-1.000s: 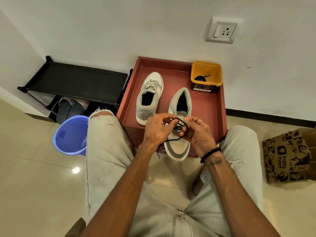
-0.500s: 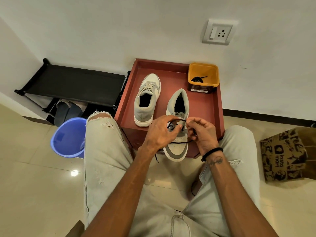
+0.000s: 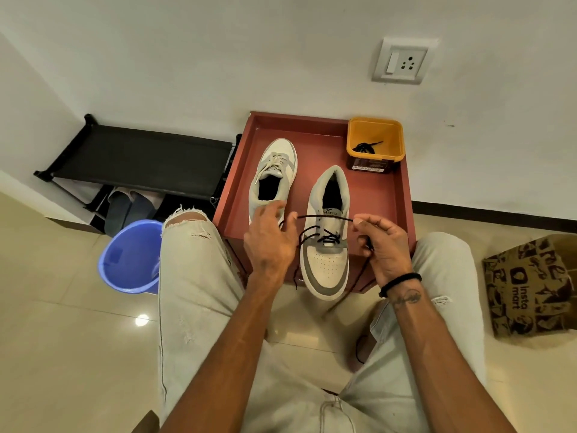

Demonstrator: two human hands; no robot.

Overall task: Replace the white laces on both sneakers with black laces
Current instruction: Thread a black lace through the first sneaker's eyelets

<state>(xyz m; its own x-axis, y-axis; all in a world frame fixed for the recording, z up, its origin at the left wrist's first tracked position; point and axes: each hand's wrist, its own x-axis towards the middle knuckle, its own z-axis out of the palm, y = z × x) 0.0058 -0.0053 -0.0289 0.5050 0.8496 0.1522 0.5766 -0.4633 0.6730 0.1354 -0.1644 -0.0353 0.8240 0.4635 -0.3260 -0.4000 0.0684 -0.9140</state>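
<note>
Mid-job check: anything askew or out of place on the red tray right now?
The grey-and-white sneaker being relaced overhangs the red tray's near edge, toe past the rim. Its black lace is only partly threaded. The other sneaker keeps its white laces. Nothing spilled.
</note>
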